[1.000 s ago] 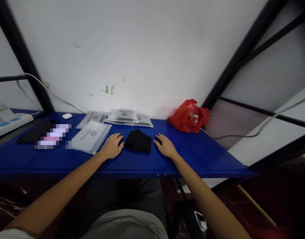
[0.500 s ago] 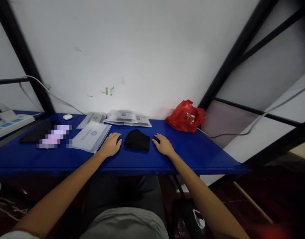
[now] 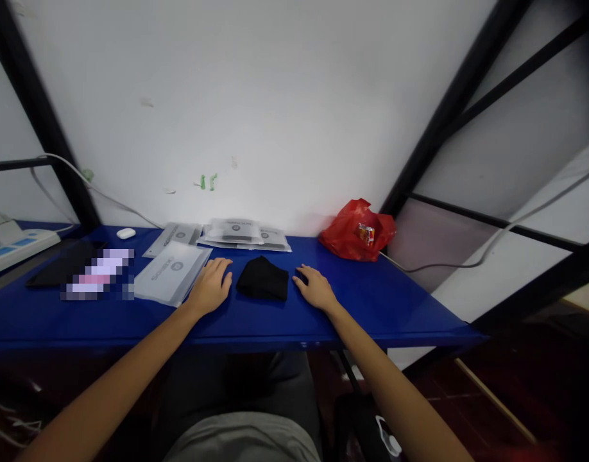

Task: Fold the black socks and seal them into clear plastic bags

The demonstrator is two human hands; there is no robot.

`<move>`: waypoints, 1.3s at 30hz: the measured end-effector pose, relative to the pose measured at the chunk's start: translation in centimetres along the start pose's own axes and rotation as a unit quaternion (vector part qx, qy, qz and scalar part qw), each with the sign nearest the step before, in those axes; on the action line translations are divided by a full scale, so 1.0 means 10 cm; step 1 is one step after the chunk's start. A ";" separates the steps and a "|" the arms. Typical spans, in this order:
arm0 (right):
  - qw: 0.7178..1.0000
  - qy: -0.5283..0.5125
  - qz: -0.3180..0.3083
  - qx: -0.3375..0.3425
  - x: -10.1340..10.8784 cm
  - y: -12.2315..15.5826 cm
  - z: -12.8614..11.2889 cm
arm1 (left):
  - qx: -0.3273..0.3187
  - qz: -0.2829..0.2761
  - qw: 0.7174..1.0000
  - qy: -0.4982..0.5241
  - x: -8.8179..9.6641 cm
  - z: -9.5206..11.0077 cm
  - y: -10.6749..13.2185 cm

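Note:
A folded piece of black cloth (image 3: 262, 279) lies flat on the blue table (image 3: 371, 301), between my two hands. On its left, my left hand (image 3: 210, 286) rests palm down with the fingers stretched out, touching nothing but the tabletop and perhaps the edge of a white plastic pouch (image 3: 169, 273) beside it. To the right of the cloth, my right hand (image 3: 315, 287) also lies palm down, fingers extended and holding nothing. Small gaps separate both hands from the cloth. Its exact kind cannot be made out.
More white printed pouches (image 3: 234, 230) lie along the wall. A red plastic bag (image 3: 358, 231) sits at the back right. Leftward are a white earbud case (image 3: 126, 233), a dark tablet-like object (image 3: 58, 264), a blurred-out phone-like item (image 3: 99, 271) and a power strip (image 3: 22, 249).
The view has tilted up slightly, so everything sits a little lower in the picture. My hands and the cloth keep the same places on the table.

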State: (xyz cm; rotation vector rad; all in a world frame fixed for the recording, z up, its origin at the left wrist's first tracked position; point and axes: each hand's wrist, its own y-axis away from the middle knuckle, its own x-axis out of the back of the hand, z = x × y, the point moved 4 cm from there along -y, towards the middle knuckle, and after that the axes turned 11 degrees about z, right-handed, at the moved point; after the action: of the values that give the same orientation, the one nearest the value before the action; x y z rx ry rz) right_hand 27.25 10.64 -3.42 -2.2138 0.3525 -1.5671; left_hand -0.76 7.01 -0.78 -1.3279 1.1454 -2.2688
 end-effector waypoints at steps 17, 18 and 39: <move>1.000 0.005 -0.003 -0.001 -0.01 0.01 0.00 | -0.003 -0.155 0.985 -0.079 -0.34 1.04 0.06; 1.000 0.004 -0.001 -0.001 -0.01 0.01 0.01 | 0.002 -0.157 0.984 -0.085 -0.33 1.02 0.06; 1.000 -0.003 -0.006 -0.001 0.00 0.01 0.00 | 0.246 -0.036 0.968 0.019 0.30 0.38 -0.47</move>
State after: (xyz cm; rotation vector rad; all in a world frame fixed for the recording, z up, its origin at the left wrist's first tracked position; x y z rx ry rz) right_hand 27.25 10.52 -3.42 -2.2260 0.3407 -1.5660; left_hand 1.42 6.47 5.63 -1.1396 0.4915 -2.4202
